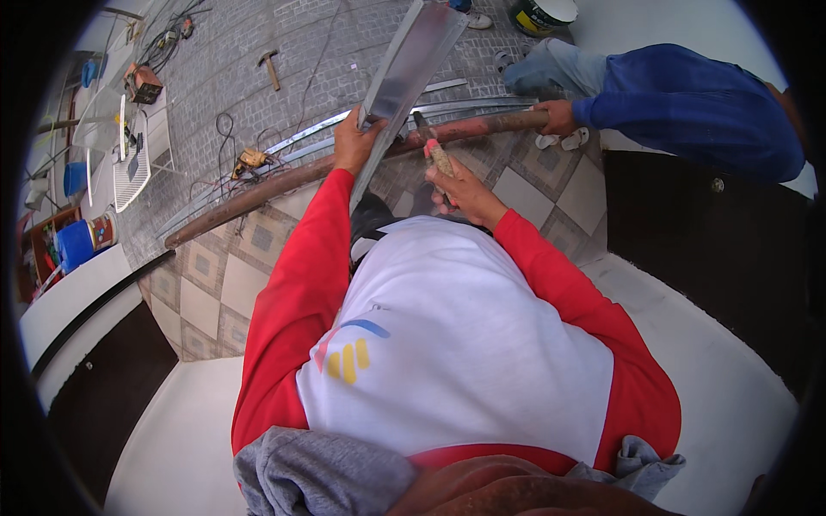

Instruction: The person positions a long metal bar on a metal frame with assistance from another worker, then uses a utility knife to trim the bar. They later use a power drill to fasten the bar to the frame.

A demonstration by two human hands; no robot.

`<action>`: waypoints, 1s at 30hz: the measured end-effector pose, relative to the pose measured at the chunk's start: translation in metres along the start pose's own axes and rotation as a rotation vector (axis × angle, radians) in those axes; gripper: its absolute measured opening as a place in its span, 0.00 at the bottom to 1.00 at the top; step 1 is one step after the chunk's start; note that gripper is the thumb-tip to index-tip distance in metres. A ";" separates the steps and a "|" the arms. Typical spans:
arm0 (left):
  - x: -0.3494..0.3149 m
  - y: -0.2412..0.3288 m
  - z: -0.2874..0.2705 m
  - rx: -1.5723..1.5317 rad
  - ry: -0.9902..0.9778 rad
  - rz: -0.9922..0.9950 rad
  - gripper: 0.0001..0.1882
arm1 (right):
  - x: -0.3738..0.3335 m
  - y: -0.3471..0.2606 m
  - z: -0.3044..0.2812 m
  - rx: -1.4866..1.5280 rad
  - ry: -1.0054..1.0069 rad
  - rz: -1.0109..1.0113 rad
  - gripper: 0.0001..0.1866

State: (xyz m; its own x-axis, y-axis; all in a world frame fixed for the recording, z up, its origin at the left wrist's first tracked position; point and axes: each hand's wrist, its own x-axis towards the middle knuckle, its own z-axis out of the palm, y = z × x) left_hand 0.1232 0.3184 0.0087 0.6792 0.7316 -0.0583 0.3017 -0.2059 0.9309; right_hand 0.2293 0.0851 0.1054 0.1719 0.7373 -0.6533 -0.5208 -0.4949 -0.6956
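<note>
My left hand (354,144) is closed around the edge of a long, shiny sheet-metal channel (404,73), which slants up and away from me. In my right hand (469,191) is a hand tool (437,155) with a worn red-and-beige handle and a dark, narrow end. That dark end points at the channel's right side; whether it touches the metal I cannot tell. Just beyond my hands, a long rusty brown pipe (284,194) runs across from left to right. A co-worker's hand (557,118) grips its right end.
The co-worker's blue sleeve (680,107) comes in from the right. Metal strips (323,129) lie beyond the pipe. On the floor are a yellow power drill (249,161), a hammer (270,69) and cables. A black bucket (540,15) stands at the far right, a white chair (132,172) at left.
</note>
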 end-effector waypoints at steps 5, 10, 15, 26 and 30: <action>0.000 -0.012 -0.002 0.048 0.014 0.024 0.18 | 0.003 0.000 0.012 0.161 0.136 0.051 0.20; 0.001 -0.024 -0.006 0.058 -0.005 0.021 0.17 | 0.005 0.000 0.015 0.022 -0.079 0.042 0.20; 0.012 -0.017 -0.049 -0.238 -0.300 -0.166 0.19 | -0.005 -0.007 0.003 0.053 -0.014 0.022 0.24; 0.038 0.016 -0.084 -0.327 -0.394 -0.258 0.24 | -0.026 -0.010 0.000 -0.136 -0.092 -0.184 0.20; 0.040 0.009 -0.082 -0.365 -0.385 -0.218 0.24 | -0.025 -0.013 -0.002 -0.639 0.051 -0.648 0.20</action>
State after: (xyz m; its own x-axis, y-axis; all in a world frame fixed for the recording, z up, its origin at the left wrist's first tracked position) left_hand 0.0986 0.3989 0.0442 0.8428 0.4283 -0.3260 0.2578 0.2106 0.9430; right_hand 0.2335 0.0717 0.1303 0.3144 0.9460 -0.0784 0.2503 -0.1623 -0.9545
